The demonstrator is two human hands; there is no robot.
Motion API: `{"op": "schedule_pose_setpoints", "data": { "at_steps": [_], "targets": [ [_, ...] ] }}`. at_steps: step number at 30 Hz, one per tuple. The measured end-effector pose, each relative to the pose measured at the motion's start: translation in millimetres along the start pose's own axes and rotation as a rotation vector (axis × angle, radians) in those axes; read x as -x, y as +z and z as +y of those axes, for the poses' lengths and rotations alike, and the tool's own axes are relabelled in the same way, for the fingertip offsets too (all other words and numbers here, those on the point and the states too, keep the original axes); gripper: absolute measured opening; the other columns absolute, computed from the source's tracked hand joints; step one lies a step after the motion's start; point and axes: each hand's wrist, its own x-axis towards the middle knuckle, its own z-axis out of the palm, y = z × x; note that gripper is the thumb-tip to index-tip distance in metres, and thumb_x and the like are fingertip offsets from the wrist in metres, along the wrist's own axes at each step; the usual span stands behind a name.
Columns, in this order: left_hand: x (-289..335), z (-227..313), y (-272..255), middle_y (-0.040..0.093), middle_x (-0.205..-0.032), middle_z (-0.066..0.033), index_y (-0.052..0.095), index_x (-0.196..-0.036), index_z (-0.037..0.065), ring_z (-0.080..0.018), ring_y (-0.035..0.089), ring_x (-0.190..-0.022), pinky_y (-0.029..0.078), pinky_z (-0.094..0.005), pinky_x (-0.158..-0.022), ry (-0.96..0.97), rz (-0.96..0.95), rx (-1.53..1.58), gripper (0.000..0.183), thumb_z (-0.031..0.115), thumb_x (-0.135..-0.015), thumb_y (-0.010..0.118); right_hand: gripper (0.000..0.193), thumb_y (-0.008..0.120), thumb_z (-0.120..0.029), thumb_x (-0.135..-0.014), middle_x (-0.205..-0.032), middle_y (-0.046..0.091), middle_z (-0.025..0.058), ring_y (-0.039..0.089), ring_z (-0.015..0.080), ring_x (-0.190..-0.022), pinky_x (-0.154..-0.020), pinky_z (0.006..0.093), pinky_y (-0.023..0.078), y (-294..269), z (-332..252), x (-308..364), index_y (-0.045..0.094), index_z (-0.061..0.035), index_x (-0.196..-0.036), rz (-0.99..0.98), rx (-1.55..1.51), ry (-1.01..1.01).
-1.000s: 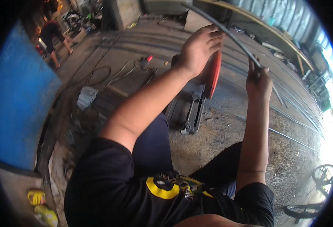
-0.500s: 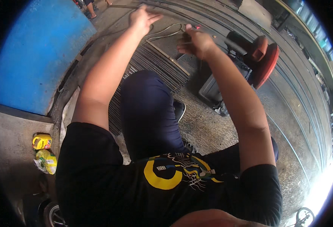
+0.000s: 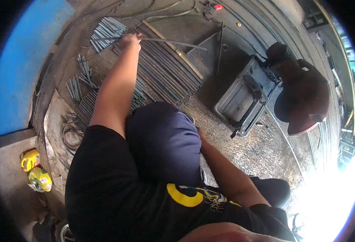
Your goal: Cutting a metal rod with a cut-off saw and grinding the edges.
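Note:
My left hand (image 3: 129,41) is stretched far forward, its fingers closed around a thin metal rod (image 3: 173,43). The rod points right, above a row of long dark rods (image 3: 167,70) lying side by side on the floor. Just beyond the hand is a pile of short cut grey rods (image 3: 108,32). More short rods (image 3: 85,70) lie in small groups left of my forearm. My right hand (image 3: 202,136) is down beside my raised knee (image 3: 163,137); the knee hides its fingers.
A cut-off saw with a dark red guard (image 3: 306,94) and metal base (image 3: 246,97) stands to the right. Long bars (image 3: 282,133) run along the floor there. A blue panel (image 3: 22,60) rises at left, near a yellow jug (image 3: 30,159) and a yellow bag (image 3: 40,179).
Both hands were stretched out ahead and blurred. Now the left one grips a rod above the row, and the right has come back to my knee. The view has shifted too.

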Motion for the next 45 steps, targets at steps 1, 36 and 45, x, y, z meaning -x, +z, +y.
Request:
{"op": "schedule_pose_setpoints", "data": {
  "at_steps": [1,36,45],
  "targets": [
    [-8.4,-10.5,0.3,0.061,-0.091,-0.0208,0.043,-0.114,-0.012,-0.0317,0.066,-0.066,0.059,-0.0407,-0.065,-0.012,0.001,-0.004,0.025,0.003,-0.094,0.042,0.043,0.057,-0.041,-0.084,-0.104,0.064,0.0247,0.060,0.0396,-0.102,-0.083,0.0453,0.048,5.5,12.2,7.4,0.066,0.0006,-0.092,-0.001,-0.032,0.019],
    [-63.0,-71.2,-36.1,0.067,-0.094,-0.0215,0.052,-0.114,-0.006,-0.0311,0.069,-0.081,0.060,-0.0345,-0.068,0.067,-0.172,-1.255,0.033,0.017,-0.091,0.057,0.038,0.055,-0.032,-0.084,-0.102,0.064,0.0261,0.060,0.0409,-0.099,-0.085,0.0455,0.047,9.9,81.2,123.1,0.062,0.0007,-0.101,-0.105,-0.256,0.422],
    [-57.2,-91.6,-50.9,0.058,-0.117,-0.0249,0.046,-0.122,-0.001,-0.0343,0.059,-0.108,0.051,-0.0421,-0.089,0.409,-0.191,-1.725,0.050,0.027,-0.085,0.062,0.040,0.054,-0.036,-0.084,-0.101,0.064,0.0243,0.061,0.0394,-0.099,-0.085,0.0451,0.047,-1.8,73.2,127.6,0.062,-0.0020,-0.102,-0.104,-0.185,0.464]
  ]
}}
